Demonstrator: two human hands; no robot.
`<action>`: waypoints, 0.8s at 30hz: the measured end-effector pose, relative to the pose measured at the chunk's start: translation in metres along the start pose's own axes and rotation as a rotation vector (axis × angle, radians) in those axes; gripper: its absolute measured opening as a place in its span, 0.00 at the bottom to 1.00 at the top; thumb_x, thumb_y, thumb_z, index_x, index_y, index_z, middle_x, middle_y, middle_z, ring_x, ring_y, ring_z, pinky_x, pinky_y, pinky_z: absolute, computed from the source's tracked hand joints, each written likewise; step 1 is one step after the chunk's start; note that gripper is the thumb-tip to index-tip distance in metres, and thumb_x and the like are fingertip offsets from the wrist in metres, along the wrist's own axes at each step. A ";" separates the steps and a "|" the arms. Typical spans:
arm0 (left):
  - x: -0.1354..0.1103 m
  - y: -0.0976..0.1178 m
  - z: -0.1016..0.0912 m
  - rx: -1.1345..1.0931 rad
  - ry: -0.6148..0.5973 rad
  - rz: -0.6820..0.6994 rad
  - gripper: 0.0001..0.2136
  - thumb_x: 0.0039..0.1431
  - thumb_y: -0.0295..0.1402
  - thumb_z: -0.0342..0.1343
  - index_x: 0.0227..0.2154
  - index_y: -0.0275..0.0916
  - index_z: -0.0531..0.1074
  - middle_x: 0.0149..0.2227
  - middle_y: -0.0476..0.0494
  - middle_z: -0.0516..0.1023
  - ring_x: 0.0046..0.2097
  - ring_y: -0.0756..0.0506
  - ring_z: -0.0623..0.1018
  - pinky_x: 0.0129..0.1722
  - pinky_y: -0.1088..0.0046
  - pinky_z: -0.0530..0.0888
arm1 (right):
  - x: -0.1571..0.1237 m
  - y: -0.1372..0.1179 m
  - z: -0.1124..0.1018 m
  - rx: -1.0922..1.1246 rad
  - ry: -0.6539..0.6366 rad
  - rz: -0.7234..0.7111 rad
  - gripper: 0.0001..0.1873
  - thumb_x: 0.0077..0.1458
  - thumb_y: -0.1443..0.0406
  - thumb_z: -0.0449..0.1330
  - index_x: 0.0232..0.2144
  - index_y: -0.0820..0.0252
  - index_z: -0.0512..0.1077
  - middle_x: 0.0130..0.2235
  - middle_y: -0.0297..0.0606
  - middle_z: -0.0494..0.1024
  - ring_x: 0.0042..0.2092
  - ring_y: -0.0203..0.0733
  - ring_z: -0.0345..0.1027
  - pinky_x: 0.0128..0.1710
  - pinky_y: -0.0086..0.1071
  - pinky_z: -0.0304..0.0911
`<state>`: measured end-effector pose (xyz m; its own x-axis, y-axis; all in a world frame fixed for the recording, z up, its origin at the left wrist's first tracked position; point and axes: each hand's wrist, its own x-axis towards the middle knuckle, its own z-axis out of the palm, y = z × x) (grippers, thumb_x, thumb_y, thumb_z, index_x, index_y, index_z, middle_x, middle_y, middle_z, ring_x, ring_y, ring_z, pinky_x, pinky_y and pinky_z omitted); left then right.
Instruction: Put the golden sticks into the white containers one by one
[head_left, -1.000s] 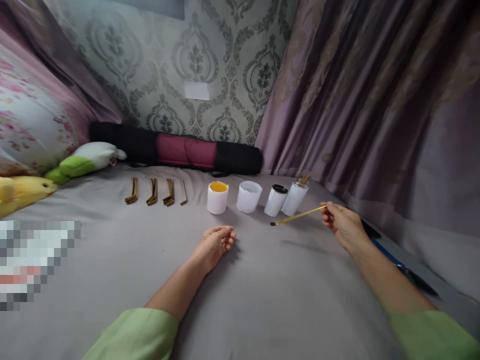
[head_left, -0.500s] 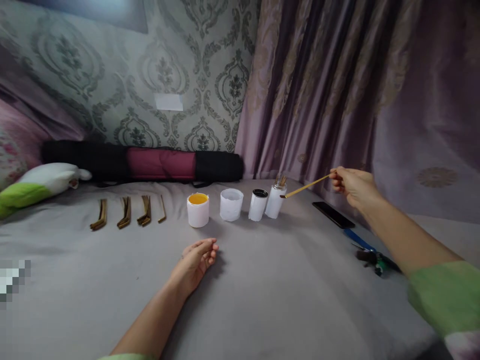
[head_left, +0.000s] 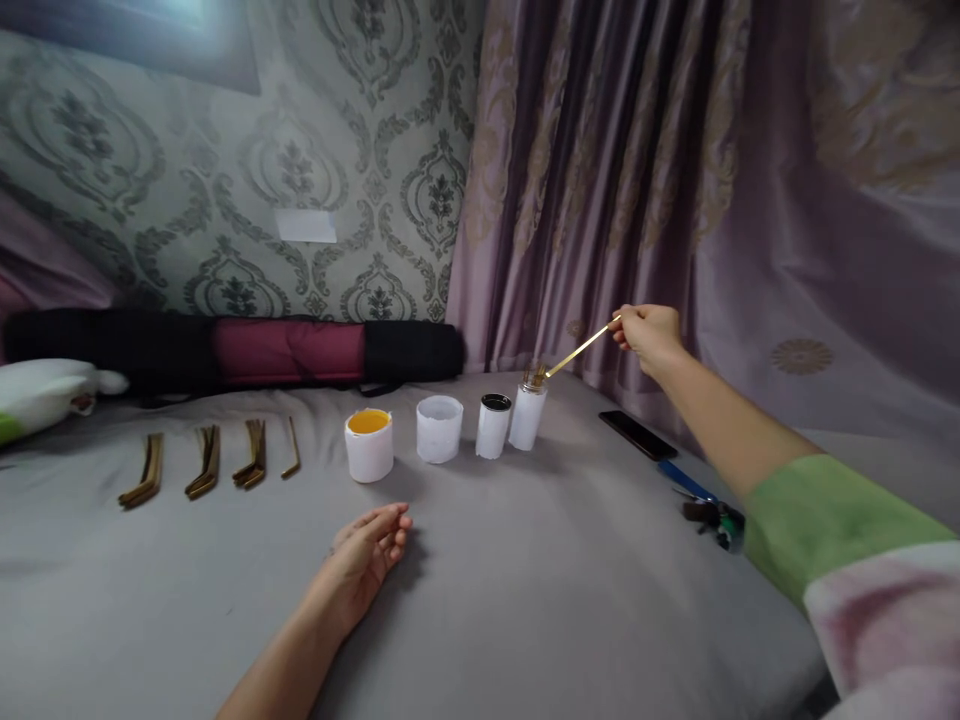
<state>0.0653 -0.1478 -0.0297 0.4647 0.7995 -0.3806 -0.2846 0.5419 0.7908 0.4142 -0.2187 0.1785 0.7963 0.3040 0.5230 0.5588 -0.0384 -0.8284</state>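
Clock directions are given with 12 o'clock at the top of the head view. Right hand (head_left: 649, 336): located toward 3 o'clock from the view's centre, raised above the sheet (head_left: 517, 580). It is closed in a narrow pinch, thumb and fingertips on the upper end of a thin gold stick (head_left: 583, 347). The other fingers are curled under.

Stick orientation: the long axis runs from 2 o'clock at the hand to 8 o'clock at the free end, sloping downward. The free end is at the mouth of a tall white container (head_left: 528, 420), next to the sticks (head_left: 535, 376) standing in it. Contact with the rim cannot be determined.

Left hand (head_left: 369, 552): located toward 7 o'clock, low over the sheet, partly open, fingers loosely curled. A yellow-filled container (head_left: 370, 458) stands near it at 12 o'clock.

From the tall white container, a dark-rimmed container (head_left: 493, 432), a wide white container (head_left: 439, 437) and the yellow-filled container follow toward 9 o'clock.
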 end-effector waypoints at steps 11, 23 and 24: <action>-0.001 0.000 0.001 0.007 0.007 -0.001 0.04 0.52 0.20 0.50 0.29 0.30 0.69 0.23 0.43 0.73 0.21 0.55 0.71 0.21 0.81 0.71 | 0.004 0.012 0.024 -0.369 -0.056 -0.173 0.14 0.53 0.63 0.49 0.29 0.64 0.73 0.26 0.41 0.76 0.23 0.33 0.66 0.23 0.25 0.62; 0.001 0.000 0.000 0.013 -0.012 0.007 0.04 0.53 0.21 0.50 0.31 0.29 0.69 0.24 0.43 0.73 0.22 0.55 0.71 0.21 0.81 0.71 | -0.007 0.024 0.046 -0.458 -0.191 -0.138 0.15 0.54 0.62 0.48 0.29 0.63 0.73 0.27 0.41 0.76 0.24 0.35 0.68 0.28 0.28 0.63; 0.001 0.000 0.000 0.010 -0.010 0.004 0.04 0.53 0.21 0.50 0.31 0.30 0.69 0.24 0.43 0.73 0.21 0.54 0.71 0.21 0.81 0.71 | -0.009 0.025 0.048 -0.464 -0.205 -0.138 0.15 0.54 0.62 0.48 0.29 0.63 0.73 0.27 0.41 0.77 0.24 0.35 0.68 0.28 0.28 0.63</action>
<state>0.0657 -0.1468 -0.0300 0.4718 0.7992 -0.3725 -0.2782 0.5358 0.7972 0.4101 -0.1769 0.1434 0.6727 0.5138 0.5325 0.7358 -0.3882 -0.5549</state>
